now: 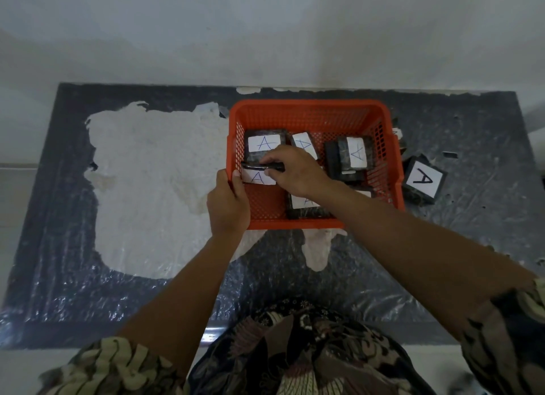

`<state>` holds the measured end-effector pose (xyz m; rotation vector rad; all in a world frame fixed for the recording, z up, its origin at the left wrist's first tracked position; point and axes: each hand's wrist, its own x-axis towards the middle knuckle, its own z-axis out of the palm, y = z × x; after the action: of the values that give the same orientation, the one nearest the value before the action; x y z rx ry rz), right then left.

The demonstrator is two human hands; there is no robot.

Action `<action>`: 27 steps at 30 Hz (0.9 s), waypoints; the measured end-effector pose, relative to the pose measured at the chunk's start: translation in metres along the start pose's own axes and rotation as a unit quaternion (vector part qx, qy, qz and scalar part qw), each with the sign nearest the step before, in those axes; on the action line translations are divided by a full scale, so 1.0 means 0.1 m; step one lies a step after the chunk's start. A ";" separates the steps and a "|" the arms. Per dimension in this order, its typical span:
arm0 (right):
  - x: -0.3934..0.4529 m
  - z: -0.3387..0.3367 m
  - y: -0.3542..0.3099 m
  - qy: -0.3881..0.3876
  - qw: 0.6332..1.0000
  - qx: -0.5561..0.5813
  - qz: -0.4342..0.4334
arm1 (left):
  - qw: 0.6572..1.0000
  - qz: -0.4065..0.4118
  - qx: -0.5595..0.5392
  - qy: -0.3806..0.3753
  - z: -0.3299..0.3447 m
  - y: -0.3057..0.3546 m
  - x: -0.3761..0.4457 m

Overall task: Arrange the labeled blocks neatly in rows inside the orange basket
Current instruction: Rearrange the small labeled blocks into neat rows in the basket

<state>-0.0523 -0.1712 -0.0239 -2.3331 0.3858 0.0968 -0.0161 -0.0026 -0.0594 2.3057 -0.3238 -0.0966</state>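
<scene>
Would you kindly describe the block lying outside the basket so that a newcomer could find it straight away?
Find the orange basket on the dark table. Just past its right wall lies the outside block, dark with a white label. Unlike its neighbours in the basket, it rests on the table, turned askew, with a bold black "A".

Both hands (228,201) (295,170) forward, fingers curled.

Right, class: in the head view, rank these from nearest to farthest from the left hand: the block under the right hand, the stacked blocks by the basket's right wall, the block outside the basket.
1. Dark labelled block under the right hand, beside the left hand.
2. Stacked dark blocks, inside the orange plastic basket, right side.
3. Dark block labelled A, on the table, outside right.
</scene>
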 end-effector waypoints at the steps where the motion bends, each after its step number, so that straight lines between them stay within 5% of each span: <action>1: 0.00 0.01 0.01 0.000 1.000 0.010 0.013 | 1.000 -0.001 0.001 0.001 0.00 0.00 0.00; 8: -0.08 0.02 0.13 -0.110 0.983 0.088 0.120 | 1.000 -0.001 -0.006 -0.008 0.00 0.00 -0.01; 20: -0.21 0.09 0.06 -0.239 0.969 -0.059 0.005 | 1.000 0.001 -0.003 -0.012 -0.02 -0.01 -0.01; 27: -0.27 0.03 0.08 -0.186 0.976 -0.106 -0.041 | 1.000 0.000 -0.002 -0.013 -0.02 0.01 -0.01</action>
<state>-0.0805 -0.1676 -0.0264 -2.4670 0.0944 0.5492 -0.0167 -0.0015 -0.0573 2.3021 -0.3374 -0.1262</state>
